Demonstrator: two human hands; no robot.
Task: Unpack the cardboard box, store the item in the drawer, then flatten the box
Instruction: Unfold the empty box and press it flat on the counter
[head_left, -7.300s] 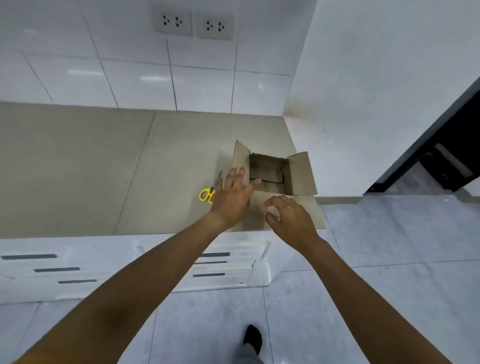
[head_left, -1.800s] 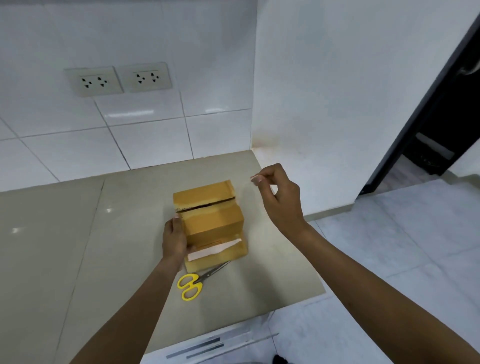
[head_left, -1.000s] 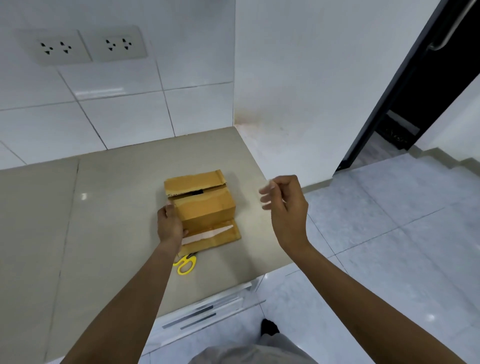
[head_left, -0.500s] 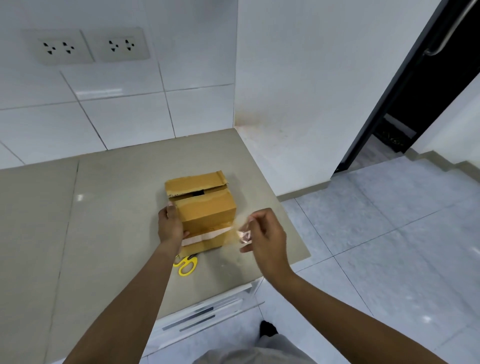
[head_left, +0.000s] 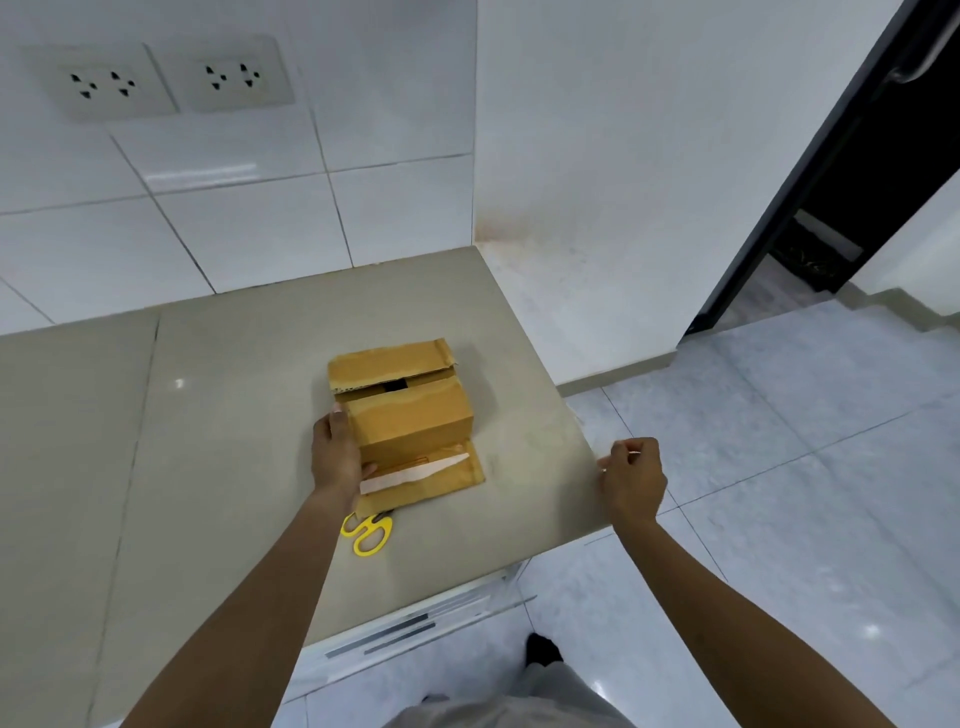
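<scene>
The brown cardboard box (head_left: 410, 418) stands on the beige countertop (head_left: 223, 431) near its right end. Its far flap (head_left: 387, 361) is lifted, showing a dark gap, and its near flap (head_left: 431, 480) lies flat with a white strip of tape across it. My left hand (head_left: 336, 452) grips the box's left side. My right hand (head_left: 632, 478) is at the counter's right edge, apart from the box, fingers pinched on a small, barely visible piece of clear tape.
Yellow-handled scissors (head_left: 368, 532) lie just in front of the box, blades hidden under the flap and my wrist. White drawer fronts (head_left: 395, 629) sit below the counter's front edge. A white wall stands right of the counter, with a dark doorway (head_left: 852, 197) beyond.
My right hand moved from the box's near flap out to the counter's right edge, fingers still pinched. My left hand stays on the box, which has not moved.
</scene>
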